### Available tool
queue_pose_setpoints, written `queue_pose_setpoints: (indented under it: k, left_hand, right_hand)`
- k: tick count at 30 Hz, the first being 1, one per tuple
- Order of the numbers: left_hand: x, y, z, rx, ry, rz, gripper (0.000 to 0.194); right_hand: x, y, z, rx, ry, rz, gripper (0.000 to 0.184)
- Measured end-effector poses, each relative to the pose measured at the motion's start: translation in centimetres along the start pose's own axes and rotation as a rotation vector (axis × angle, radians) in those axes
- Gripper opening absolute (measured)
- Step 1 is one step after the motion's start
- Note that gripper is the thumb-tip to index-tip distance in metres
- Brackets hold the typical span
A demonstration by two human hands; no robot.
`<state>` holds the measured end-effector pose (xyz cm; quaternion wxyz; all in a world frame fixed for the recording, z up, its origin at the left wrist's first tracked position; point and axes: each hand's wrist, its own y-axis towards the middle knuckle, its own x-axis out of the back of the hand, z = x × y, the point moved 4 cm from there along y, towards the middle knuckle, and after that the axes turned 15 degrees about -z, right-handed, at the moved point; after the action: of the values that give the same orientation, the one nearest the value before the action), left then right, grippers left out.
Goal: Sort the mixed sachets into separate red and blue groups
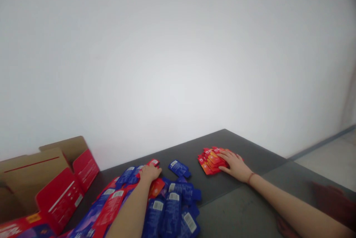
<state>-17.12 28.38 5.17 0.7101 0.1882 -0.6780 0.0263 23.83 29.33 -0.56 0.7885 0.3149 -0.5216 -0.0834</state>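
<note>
My left hand [150,172] reaches into a heap of blue and red sachets, its fingers curled down and closed around a red sachet [154,162] whose end shows past the knuckles. Blue sachets [172,208] with white barcode labels lie about that wrist, and an orange-red one [156,188] is beside it. Further right, my right hand [235,165] rests with fingers spread on a fanned pile of red-orange sachets [210,162]. Its thumb is apart from the other fingers. A single blue sachet [178,168] lies between the two hands.
An open cardboard box [36,182], brown inside with red printed flaps [59,197], stands at the left. The dark table [236,208] meets a white wall [178,63] behind. Pale floor [330,160] shows past the table's right edge.
</note>
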Motion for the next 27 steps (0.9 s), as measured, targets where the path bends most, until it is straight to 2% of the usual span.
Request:
queue_pose_setpoints:
  k: [3, 7, 13, 17, 20, 22, 25, 27]
  left_hand:
    - [-1.1, 0.4, -0.1, -0.003, 0.033, 0.083, 0.050]
    - [-1.2, 0.6, -0.3, -0.032, 0.068, 0.149, 0.036]
    - [1.1, -0.7, -0.7, -0.111, 0.109, 0.034, 0.031]
    - [4.1, -1.4, -1.0, -0.196, 0.073, -0.058, 0.028]
    - [7.8, -1.8, -1.1, -0.236, -0.017, -0.150, 0.022]
    - [10.6, -2.2, -1.6, -0.249, -0.116, -0.215, 0.022]
    - [13.9, -3.8, -3.7, -0.260, -0.319, -0.278, 0.023]
    - [14.5, -5.8, -6.1, -0.267, -0.500, -0.278, 0.026]
  right_hand:
    - [0.2, -0.1, 0.1, 0.004, -0.010, -0.001, 0.057]
    - [0.1, -0.1, 0.0, 0.015, -0.026, -0.009, 0.058]
    - [0.1, 0.0, 0.4, 0.022, -0.025, -0.023, 0.058]
    - [0.5, 0.0, 0.9, 0.027, 0.002, -0.031, 0.060]
    - [1.5, 0.3, 1.1, 0.030, 0.033, -0.060, 0.060]
    - [2.9, 0.6, 1.6, 0.042, 0.081, -0.104, 0.059]
    - [5.6, 0.6, 4.2, 0.062, 0.302, -0.113, 0.062]
    - [6.8, -0.5, 7.1, 0.021, 0.616, -0.011, 0.067]
